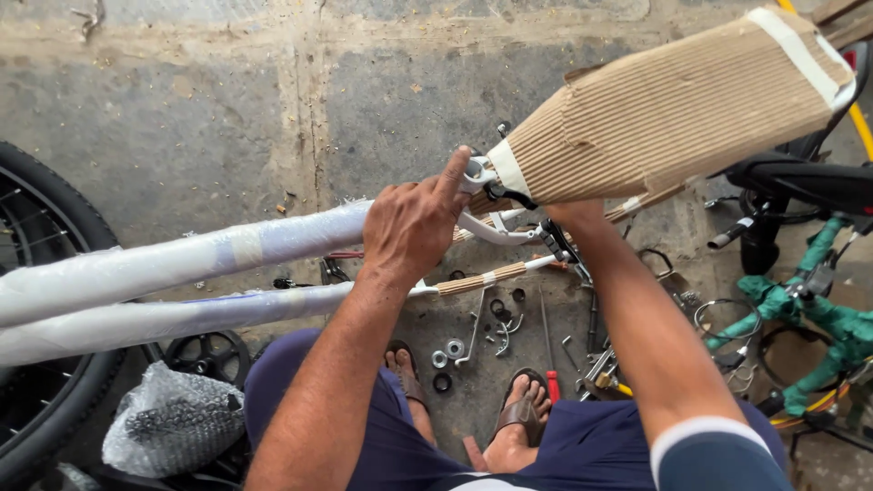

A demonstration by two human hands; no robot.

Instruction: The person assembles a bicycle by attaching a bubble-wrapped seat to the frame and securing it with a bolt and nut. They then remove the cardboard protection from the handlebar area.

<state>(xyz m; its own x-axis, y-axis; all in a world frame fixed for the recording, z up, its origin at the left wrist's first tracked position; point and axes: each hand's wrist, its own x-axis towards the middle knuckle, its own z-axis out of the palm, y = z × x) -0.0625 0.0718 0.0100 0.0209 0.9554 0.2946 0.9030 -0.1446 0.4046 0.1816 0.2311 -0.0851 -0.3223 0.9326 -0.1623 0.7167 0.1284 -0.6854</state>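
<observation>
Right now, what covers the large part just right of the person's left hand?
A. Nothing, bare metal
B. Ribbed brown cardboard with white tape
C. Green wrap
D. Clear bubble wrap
B: the part beside the left hand is sleeved in ribbed brown cardboard with white tape at its ends.

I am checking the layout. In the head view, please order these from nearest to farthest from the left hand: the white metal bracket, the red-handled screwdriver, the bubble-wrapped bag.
From the left hand:
1. White metal bracket, at its fingertips.
2. Red-handled screwdriver, on the floor, lower right.
3. Bubble-wrapped bag, far lower left by the tyre.
</observation>
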